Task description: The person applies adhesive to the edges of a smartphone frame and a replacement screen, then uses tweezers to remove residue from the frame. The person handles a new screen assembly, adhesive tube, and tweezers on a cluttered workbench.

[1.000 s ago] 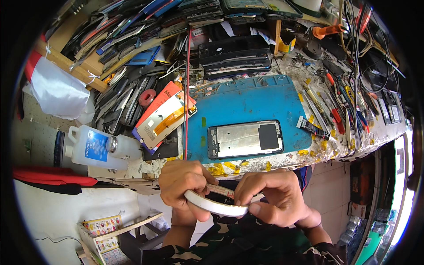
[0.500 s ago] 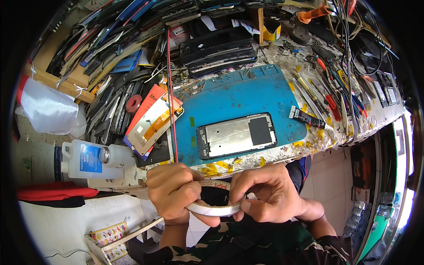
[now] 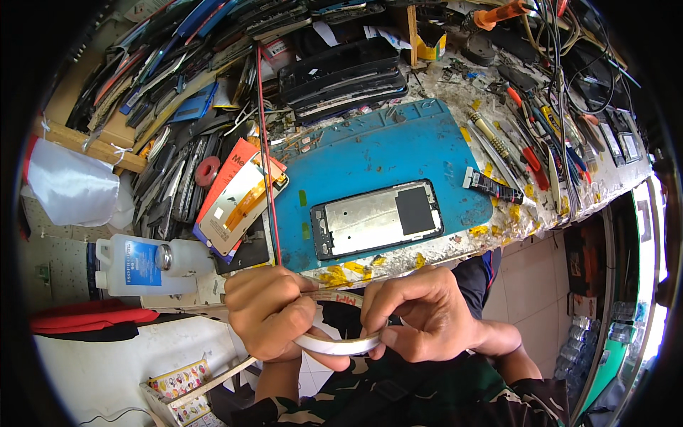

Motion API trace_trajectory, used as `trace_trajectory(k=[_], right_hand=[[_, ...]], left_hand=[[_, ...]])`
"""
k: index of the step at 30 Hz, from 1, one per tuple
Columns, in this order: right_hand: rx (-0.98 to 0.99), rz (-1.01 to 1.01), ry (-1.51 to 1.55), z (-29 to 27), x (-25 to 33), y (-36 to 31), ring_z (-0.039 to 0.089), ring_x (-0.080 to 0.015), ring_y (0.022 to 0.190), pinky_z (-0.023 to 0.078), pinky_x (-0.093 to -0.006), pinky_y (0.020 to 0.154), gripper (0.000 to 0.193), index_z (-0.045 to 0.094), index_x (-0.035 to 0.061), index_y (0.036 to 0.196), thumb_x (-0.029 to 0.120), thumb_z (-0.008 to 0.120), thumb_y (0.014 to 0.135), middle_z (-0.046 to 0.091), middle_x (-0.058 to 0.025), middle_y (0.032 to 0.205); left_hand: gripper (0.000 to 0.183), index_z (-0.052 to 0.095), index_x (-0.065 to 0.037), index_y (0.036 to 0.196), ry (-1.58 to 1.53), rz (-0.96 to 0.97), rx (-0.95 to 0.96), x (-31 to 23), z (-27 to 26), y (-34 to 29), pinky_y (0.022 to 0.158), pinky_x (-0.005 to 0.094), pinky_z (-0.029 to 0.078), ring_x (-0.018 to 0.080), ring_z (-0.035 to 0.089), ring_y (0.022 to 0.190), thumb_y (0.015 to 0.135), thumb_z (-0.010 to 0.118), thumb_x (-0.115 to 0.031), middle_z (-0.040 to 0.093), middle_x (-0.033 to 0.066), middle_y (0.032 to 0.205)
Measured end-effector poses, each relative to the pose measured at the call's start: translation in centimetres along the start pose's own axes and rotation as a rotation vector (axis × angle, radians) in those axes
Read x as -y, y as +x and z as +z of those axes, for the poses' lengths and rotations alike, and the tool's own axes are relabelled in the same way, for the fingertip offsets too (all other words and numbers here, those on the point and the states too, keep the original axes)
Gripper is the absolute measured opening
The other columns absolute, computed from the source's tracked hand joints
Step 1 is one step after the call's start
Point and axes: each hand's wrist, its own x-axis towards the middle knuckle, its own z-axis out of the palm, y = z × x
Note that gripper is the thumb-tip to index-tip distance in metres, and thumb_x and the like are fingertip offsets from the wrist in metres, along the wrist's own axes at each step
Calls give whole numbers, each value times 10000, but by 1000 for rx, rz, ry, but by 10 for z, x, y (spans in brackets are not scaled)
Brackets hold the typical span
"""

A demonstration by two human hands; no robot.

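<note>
Held just off the bench's near edge is a roll of white tape (image 3: 336,346), its narrow outer band facing me. My left hand (image 3: 267,313) is wrapped round the roll's left side. At the right side my right hand (image 3: 423,313) pinches the band between thumb and forefinger; whether a loose tape end lies in that pinch is too small to make out. Beyond the hands, a phone frame (image 3: 363,224) lies on the blue work mat (image 3: 377,156), silver inside with a black rectangle at its right end.
Left of the mat lie a phone display (image 3: 231,217) on an orange packet and a pinkish-red tape ring (image 3: 207,171). A glue tube (image 3: 492,186) and several hand tools lie to the right. A white jug (image 3: 135,263) stands at left; stacked phone parts (image 3: 341,78) line the back.
Both hands and the tape roll have shifted slightly left in the picture, and the bench view has shifted a little too. The right hand's pinch stays at the band's right side.
</note>
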Motion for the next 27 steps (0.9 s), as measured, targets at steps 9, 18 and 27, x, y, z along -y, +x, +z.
trace_trajectory(k=[9,18,27], right_hand=[[18,0,28,-6,-1,-4,663,-147,825,529,-274,762,274,650,-83,972,-165,461,791,667,-112,911],[-15,-295,-494,-13,9,2,683,-260,881,553,-373,797,188,661,-70,959,-66,593,784,697,-176,919],[104,-569,-928,-20,25,3,700,-236,765,569,-322,658,158,701,-7,927,34,769,790,726,-104,848]], left_hand=[[773,381,-76,567,-23,88,53,5,-2,4,395,258,344,166,515,375,763,452,-820,377,-16,423],[794,388,-82,557,11,-96,95,-3,-7,-2,456,266,346,147,467,369,778,417,-844,404,-5,426],[696,468,-87,581,-23,-275,104,-11,-9,-5,451,296,316,186,461,418,662,576,-770,394,5,496]])
